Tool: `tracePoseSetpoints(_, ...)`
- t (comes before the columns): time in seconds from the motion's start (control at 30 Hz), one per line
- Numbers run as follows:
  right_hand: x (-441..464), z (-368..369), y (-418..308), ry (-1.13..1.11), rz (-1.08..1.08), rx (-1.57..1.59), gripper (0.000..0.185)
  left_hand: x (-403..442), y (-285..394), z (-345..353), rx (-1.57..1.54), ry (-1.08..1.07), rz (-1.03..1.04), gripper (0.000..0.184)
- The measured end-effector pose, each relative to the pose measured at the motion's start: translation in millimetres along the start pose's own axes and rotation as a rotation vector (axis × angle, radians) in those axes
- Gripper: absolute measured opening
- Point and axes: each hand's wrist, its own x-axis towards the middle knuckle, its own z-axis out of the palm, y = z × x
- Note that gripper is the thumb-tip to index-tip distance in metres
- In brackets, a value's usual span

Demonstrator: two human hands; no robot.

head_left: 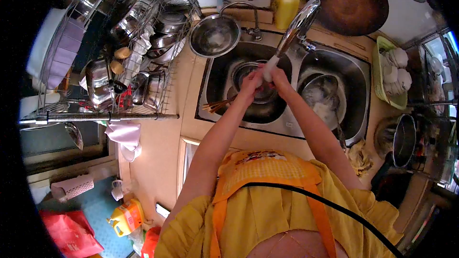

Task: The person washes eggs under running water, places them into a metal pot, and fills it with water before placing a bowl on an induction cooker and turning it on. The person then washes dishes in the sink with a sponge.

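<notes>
Landmark: double-bowl sink (258, 126). In its left bowl, I cannot identify what the left hand (251, 85) and right hand (279, 79) hold; fingers and faucet (297, 25) cover it. Wooden sticks (217, 106), same bowl: inner ends obscured. Brown wok (351, 2), behind sink: top cropped. Red bag (69, 231), far left of sink: print illegible.

both hands meet below the faucet (297, 23) over the left basin (217, 74) of a sink with 2 basins, the left hand (251, 85) and right hand (280, 79) close together; what they hold is hard to make out. a metal bowl (237, 72) sits beneath them, and thin wooden sticks (217, 106) jut out beside the left wrist. the right basin (359, 83) holds a round metal pan (315, 91). behind the sink stands a yellow bottle (286, 7); to the right, a green basket (381, 86) holds white bowls (400, 77) on the desk (160, 162).
</notes>
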Motion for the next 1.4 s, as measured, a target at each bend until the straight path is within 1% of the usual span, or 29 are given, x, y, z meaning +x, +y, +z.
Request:
tracePoseSetpoints(0.07,-4,-3,-5,-0.010,0.030,-0.062,0.036,-4,2,9,0.129,0.000,0.026,0.028)
tracePoseSetpoints(0.17,-7,-7,-9,-0.034,0.040,-0.105,0.038,0,0,12,0.147,-0.055,0.062,0.031)
tracePoseSetpoints(0.27,-8,-7,-10,-0.049,0.043,-0.088,0.040,12,-7,0,0.353,-0.064,0.207,0.031)
tracePoseSetpoints(0.37,6,-4,4,-0.020,0.053,-0.045,0.039,8,-1,0,0.373,-0.051,0.358,0.031)
tracePoseSetpoints(0.43,14,3,14,0.023,0.028,-0.001,0.037,11,-3,-6,0.445,-0.013,0.408,0.032)
tracePoseSetpoints(0.53,16,14,6,0.175,0.205,-0.074,0.033,10,-2,-10,0.619,0.022,0.487,0.032)
tracePoseSetpoints(0.57,19,13,11,0.164,0.221,-0.001,0.032,9,-1,-11,0.688,0.030,0.513,0.032)
tracePoseSetpoints(0.63,26,10,22,0.144,0.252,0.144,0.030,2,3,-8,0.667,0.046,0.531,0.032)
tracePoseSetpoints(0.67,27,5,27,0.063,0.225,0.221,0.030,0,5,-7,0.658,0.053,0.540,0.032)
tracePoseSetpoints(0.73,19,-1,24,-0.090,0.175,0.371,0.029,4,0,-7,0.626,0.041,0.480,0.033)
tracePoseSetpoints(0.83,4,-5,14,-0.088,0.167,0.522,0.029,13,-5,-8,0.512,0.051,0.372,0.032)
tracePoseSetpoints(0.87,3,-6,13,-0.089,0.141,0.511,0.029,16,-8,-8,0.462,0.056,0.331,0.031)
tracePoseSetpoints(0.93,0,-8,13,-0.089,0.089,0.488,0.030,11,-5,0,0.341,-0.014,0.271,0.030)
tracePoseSetpoints(0.97,-3,-10,13,-0.078,0.080,0.531,0.030,7,-3,3,0.281,-0.046,0.240,0.029)
tracePoseSetpoints(1.07,-9,-13,12,-0.050,0.053,0.634,0.030,3,3,13,0.228,-0.091,0.238,0.030)
tracePoseSetpoints(1.17,-12,-19,7,-0.029,0.027,0.669,0.030,12,-7,10,-0.159,-0.191,0.167,0.027)
tracePoseSetpoints(1.27,-10,-26,10,-0.027,0.015,0.678,0.030,21,-16,8,-0.200,-0.196,0.265,0.025)
tracePoseSetpoints(1.4,-8,-29,14,-0.020,0.033,0.677,0.031,31,-18,-1,-0.306,-0.277,0.127,0.025)
